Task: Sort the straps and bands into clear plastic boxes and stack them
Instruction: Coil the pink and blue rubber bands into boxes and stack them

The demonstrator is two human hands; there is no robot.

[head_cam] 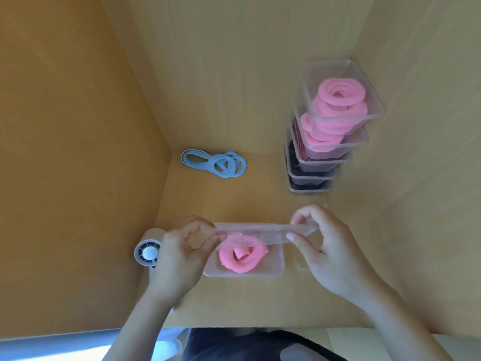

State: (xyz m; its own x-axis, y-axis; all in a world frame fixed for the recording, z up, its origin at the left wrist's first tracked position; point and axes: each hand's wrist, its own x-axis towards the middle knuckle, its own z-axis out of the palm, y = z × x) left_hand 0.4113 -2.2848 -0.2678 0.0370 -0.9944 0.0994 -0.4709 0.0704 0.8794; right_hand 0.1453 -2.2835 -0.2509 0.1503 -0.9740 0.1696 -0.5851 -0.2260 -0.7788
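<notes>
I see L hand [182,254] & R hand [330,251] pinch clear lid [255,231] ends, long axis left-right, over box [276,268] w/ pink coil [243,257]; lid outline blurry.

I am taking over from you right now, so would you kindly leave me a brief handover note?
The left hand and right hand each pinch an end of the clear lid, held over the open box.
A coiled pink band lies in that box.
Done: a stack of filled boxes stands back right.
Left: close this box, stack it, then box the loose blue bands lying farther back.
</notes>
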